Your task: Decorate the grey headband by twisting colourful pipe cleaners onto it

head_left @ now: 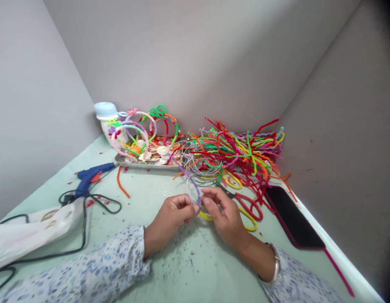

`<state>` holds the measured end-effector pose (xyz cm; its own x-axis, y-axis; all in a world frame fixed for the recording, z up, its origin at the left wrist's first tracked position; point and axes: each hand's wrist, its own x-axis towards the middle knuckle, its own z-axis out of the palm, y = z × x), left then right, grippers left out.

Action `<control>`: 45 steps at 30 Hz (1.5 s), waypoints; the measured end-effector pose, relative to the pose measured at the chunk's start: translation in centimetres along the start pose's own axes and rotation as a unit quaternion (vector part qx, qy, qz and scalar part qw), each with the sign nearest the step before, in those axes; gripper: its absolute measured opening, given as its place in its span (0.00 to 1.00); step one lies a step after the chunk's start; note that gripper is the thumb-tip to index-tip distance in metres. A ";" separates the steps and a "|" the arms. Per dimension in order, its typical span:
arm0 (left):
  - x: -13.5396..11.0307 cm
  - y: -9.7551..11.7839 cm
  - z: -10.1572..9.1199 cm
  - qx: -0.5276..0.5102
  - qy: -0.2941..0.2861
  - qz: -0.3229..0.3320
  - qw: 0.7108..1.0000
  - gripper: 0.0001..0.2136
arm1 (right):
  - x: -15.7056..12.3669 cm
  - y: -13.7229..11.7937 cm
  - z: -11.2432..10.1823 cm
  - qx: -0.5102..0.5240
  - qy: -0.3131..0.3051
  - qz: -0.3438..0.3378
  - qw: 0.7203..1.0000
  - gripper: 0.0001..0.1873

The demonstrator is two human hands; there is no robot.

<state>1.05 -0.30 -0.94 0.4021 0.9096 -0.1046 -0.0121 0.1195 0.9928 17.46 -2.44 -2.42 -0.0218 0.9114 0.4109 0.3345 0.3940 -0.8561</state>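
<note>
My left hand (173,219) is closed, thumb and forefinger pinching a purple pipe cleaner (195,184) near its lower end. The pipe cleaner's free length curves up and away to the left. Beside it runs a thin pale hoop (189,189), partly hidden by my fingers. Just to the right, my right hand (226,216) has its fingers curled in at the same spot, the fingertips close to the purple strand. Whatever lies between those fingertips is too small to make out. Scissors with red handles (253,206) and a yellow-handled pair (250,221) lie beyond my right hand.
A metal tray (150,166) holds shell-like discs and finished pipe-cleaner headbands (131,126). Right of it are grey hoops (197,166) and a heap of coloured pipe cleaners (239,145). A blue glue gun (87,179), its cord, a plastic bag (40,231), a white cup (108,122) and a phone (294,216) surround the workspace.
</note>
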 end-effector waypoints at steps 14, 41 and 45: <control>-0.3 0.2 0.2 0.002 -0.023 0.000 1.000 0.11 | -0.1 -0.4 -0.2 -0.042 0.035 -0.053 0.997 0.08; -0.5 0.5 0.4 0.015 -0.001 0.048 0.999 0.08 | -0.9 -1.0 -0.3 -0.007 0.037 -0.144 0.989 0.16; -0.5 0.6 0.3 -0.009 0.006 0.053 0.999 0.08 | -1.2 -0.8 -0.3 0.009 0.043 -0.175 0.984 0.20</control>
<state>1.15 -0.81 -0.25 0.3859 0.9225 -0.0006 -0.0699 0.0299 0.9971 17.46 -3.91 -2.11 -0.0533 0.7065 0.7057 0.3037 0.6847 -0.6626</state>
